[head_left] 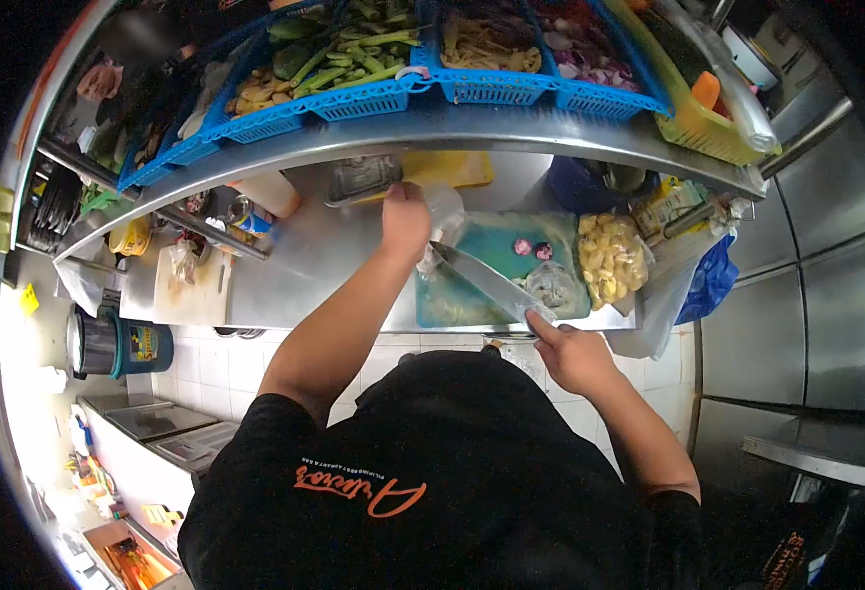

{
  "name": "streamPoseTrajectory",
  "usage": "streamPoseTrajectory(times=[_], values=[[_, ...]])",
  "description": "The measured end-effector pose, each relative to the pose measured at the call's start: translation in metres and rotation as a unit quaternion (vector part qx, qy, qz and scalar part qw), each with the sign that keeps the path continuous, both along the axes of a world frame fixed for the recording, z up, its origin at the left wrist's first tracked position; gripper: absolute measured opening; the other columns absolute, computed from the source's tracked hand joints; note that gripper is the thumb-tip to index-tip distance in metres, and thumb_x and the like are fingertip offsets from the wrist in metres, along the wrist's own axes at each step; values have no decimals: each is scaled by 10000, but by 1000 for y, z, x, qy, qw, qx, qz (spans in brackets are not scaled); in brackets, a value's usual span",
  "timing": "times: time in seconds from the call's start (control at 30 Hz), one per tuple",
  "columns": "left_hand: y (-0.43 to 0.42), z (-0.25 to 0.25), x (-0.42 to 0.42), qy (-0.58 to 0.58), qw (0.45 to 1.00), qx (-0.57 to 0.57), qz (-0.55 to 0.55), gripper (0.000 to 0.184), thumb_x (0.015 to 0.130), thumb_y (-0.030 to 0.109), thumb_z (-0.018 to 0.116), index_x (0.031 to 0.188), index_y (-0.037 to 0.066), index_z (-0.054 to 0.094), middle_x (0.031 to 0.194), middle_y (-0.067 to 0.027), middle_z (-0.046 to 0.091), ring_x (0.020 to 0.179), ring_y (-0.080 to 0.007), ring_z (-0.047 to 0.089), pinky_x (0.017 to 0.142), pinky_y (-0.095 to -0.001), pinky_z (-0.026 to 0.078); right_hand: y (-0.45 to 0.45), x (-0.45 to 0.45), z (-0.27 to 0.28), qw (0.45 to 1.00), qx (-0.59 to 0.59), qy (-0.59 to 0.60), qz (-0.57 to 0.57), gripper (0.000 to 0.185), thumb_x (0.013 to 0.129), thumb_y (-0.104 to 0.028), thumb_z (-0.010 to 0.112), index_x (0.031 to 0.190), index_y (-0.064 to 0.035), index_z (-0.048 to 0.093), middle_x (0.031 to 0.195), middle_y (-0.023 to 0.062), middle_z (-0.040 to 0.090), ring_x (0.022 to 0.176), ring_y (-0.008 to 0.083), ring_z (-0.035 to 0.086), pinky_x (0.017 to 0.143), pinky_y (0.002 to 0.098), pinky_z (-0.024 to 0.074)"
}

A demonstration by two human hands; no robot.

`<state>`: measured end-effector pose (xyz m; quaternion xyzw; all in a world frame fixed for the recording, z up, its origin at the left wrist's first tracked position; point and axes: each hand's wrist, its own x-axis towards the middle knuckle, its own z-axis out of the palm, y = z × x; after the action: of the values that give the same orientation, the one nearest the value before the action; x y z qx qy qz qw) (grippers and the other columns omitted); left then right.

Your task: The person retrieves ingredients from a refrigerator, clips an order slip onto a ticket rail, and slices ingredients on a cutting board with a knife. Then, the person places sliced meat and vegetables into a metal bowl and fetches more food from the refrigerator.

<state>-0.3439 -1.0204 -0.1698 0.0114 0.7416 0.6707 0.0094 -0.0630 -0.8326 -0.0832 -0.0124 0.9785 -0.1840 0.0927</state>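
Observation:
My right hand (pixel 578 359) is closed around the handle of a large kitchen knife (pixel 486 280). Its blade points up and left across a green cutting board (pixel 437 307). My left hand (pixel 408 221) is closed on a clear plastic bag (pixel 443 208) at the board's upper left corner, and the knife tip lies close beside the bag. Two small purple-and-white onion pieces (pixel 522 246) rest on the board. A crumpled clear plastic bag (pixel 552 283) lies right of the blade; its contents are hard to make out.
A bag of pale yellow chunks (pixel 609 261) sits at the board's right. Behind are a yellow board (pixel 467 169) and a plastic tray (pixel 365 177). Blue vegetable baskets (pixel 491 90) line the overhead shelf (pixel 432 126). A white board (pixel 172 295) lies far left.

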Motion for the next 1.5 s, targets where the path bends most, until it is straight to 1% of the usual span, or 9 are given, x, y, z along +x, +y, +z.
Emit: streamPoseTrajectory(times=[0.13, 0.37, 0.53, 0.73, 0.83, 0.97, 1.07, 1.2, 1.5], values=[[12, 31, 28, 114, 976, -187, 14, 176, 939, 110, 447, 936, -20, 566, 925, -263, 602, 860, -440, 577, 742, -470, 451, -18, -6, -9, 999, 32, -1, -34, 500, 904, -238, 577, 1391, -202, 467, 801, 179, 649, 660, 380, 639, 588, 481, 510], [28, 8, 72, 184, 962, -194, -49, 216, 952, 152, 454, 937, -18, 585, 911, -277, 616, 881, -447, 601, 771, -469, 473, -42, -86, -90, 995, 55, 56, -63, 486, 933, -259, 513, 1401, -144, 445, 837, 216, 656, 707, 411, 651, 635, 510, 515], [-8, 23, 34, 139, 981, -124, 47, 212, 921, 208, 564, 898, -3, 573, 849, -213, 635, 791, -374, 628, 731, -425, 490, 3, -96, -39, 976, -13, 25, -215, 458, 944, -248, 504, 1377, -100, 476, 879, 262, 663, 797, 436, 651, 706, 521, 510], [-58, -8, 50, 117, 944, -278, -132, 332, 832, 299, 701, 907, 3, 572, 787, -182, 638, 755, -322, 634, 693, -408, 488, -13, -96, -90, 978, -91, 73, -173, 497, 927, -237, 543, 1389, -78, 452, 973, 265, 661, 905, 440, 639, 786, 511, 493], [-79, -14, 58, 111, 934, -305, -151, 315, 820, 280, 701, 914, 3, 584, 797, -190, 640, 770, -288, 640, 700, -389, 486, -39, -119, -81, 975, -58, -83, -198, 464, 908, -250, 579, 1330, -71, 508, 1067, 269, 645, 988, 444, 619, 859, 512, 477], [-81, -1, 46, -34, 981, -185, -37, 307, 815, 244, 706, 972, 13, 579, 826, -183, 643, 779, -238, 634, 683, -381, 483, -49, -112, -47, 989, 80, 4, -128, 558, 844, -330, 673, 1311, -63, 525, 1199, 269, 598, 1105, 411, 582, 928, 502, 450], [-71, 13, 43, -94, 996, -5, -11, 245, 829, 188, 685, 985, 30, 581, 834, -128, 633, 765, -210, 617, 634, -358, 478, -67, -125, -51, 975, -217, -26, 35, 641, 763, -396, 741, 1267, -46, 558, 1273, 245, 561, 1164, 388, 548, 962, 485, 435], [-45, 79, 55, -164, 962, 216, -37, 184, 850, 123, 644, 1006, 59, 572, 853, -58, 589, 739, -182, 584, 576, -324, 470, -105, -161, -54, 980, -125, 133, 82, 607, 724, -418, 758, 1177, -38, 620, 1132, 227, 635, 1034, 402, 607, 904, 468, 480], [-101, 86, 47, -196, 902, 379, 72, 146, 865, 41, 577, 974, 118, 518, 852, -39, 549, 734, -192, 549, 594, -356, 473, -82, -135, 3, 972, -164, 51, 162, 294, 763, -327, 694, 805, -45, 618, 784, 193, 628, 761, 430, 607, 678, 508, 472]])
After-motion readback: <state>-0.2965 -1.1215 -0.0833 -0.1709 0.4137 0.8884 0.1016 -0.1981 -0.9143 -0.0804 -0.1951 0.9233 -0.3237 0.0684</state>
